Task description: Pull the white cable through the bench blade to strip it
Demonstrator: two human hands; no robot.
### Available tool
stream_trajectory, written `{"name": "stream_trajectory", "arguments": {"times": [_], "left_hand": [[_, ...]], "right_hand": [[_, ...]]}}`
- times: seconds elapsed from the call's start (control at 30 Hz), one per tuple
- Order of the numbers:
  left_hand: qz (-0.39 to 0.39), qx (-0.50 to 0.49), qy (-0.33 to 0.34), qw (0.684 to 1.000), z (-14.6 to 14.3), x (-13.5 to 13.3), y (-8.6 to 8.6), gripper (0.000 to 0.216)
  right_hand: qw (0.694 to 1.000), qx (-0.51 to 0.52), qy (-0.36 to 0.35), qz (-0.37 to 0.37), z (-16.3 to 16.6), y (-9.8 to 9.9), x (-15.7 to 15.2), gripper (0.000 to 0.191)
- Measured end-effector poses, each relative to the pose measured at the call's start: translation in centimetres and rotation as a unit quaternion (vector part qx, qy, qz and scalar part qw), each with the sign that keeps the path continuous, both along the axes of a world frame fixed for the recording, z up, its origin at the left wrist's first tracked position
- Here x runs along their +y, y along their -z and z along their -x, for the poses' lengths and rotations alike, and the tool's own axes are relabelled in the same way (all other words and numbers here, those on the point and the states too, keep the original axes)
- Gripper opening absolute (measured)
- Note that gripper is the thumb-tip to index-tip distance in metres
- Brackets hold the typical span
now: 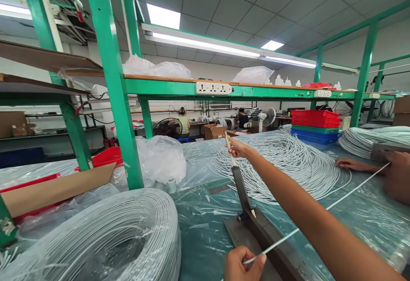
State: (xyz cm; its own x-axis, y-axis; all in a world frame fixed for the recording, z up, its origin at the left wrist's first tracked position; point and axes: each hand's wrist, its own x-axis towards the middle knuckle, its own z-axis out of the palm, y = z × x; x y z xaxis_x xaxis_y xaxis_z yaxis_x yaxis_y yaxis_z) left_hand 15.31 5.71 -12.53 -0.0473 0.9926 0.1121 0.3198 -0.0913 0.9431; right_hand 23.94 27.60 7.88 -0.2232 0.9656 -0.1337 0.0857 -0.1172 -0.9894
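Room: a workshop with green steel racks (112,80), ceiling strip lights and people seated far back near two fans.
Surface: a long bench under clear plastic sheet (205,229), loaded with white cable.
Writing: none can be read; the white socket strip (213,88) on the rack beam carries no legible mark at this size.
Cutter: a dark metal lever cutter (256,225) sits on the surface in front of the person, its base running from near centre toward the lower right, its handle (238,178) raised and tilted up and away.
Right hand: the right hand (237,147), arm stretched forward, is clenched round the top of the handle.
Left hand: the left hand (243,266), at the bottom edge, pinches the end of the white cable (320,212) between thumb and fingers.
Cable axis: its long axis runs diagonally, from the left hand at lower centre, across the cutter base, up to the right.
Far end: it reaches another person's hand (397,174) at the right edge.
Nearby: a large cable coil (121,238) lies lower left; a loose cable heap (288,161) spreads behind the cutter; red, green and blue trays (315,126) stand stacked beyond.
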Motion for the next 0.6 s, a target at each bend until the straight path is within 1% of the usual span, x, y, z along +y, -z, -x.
{"name": "stream_trajectory", "arguments": {"times": [0.07, 0.13, 0.2, 0.27, 0.37, 0.43, 0.5, 0.6], "left_hand": [[0.000, -0.029, 0.004, 1.000, -0.1, -0.1, -0.4, 0.044], [-0.007, -0.034, 0.002, 0.999, -0.1, -0.3, -0.8, 0.043], [-0.012, -0.033, 0.003, 0.999, -0.1, -0.4, -1.0, 0.042], [-0.008, -0.049, 0.011, 0.999, 0.0, -0.4, -1.1, 0.041], [0.008, -0.079, 0.024, 0.997, 0.0, -0.2, -0.9, 0.043], [0.014, -0.092, 0.033, 0.995, 0.0, -0.1, -0.8, 0.044], [0.020, -0.104, 0.041, 0.994, 0.0, 0.0, -0.8, 0.044], [0.026, -0.120, 0.051, 0.991, 0.1, -0.2, -1.1, 0.042]], "right_hand": [[1.000, 0.011, -0.004, 0.004, 0.0, -0.1, 0.0, 0.035], [1.000, 0.026, -0.010, 0.002, -0.5, -0.4, -0.5, 0.040], [0.999, 0.045, -0.026, -0.006, -1.6, -1.0, -1.6, 0.046], [0.996, 0.069, -0.050, -0.018, -3.2, -1.8, -3.5, 0.053], [0.991, 0.098, -0.080, -0.034, -6.4, -2.9, -7.6, 0.055], [0.990, 0.105, -0.090, -0.039, -8.7, -3.1, -11.0, 0.053], [0.989, 0.111, -0.088, -0.037, -10.7, -2.6, -14.7, 0.051], [0.991, 0.110, -0.070, -0.024, -12.9, -0.6, -20.4, 0.044]]}}
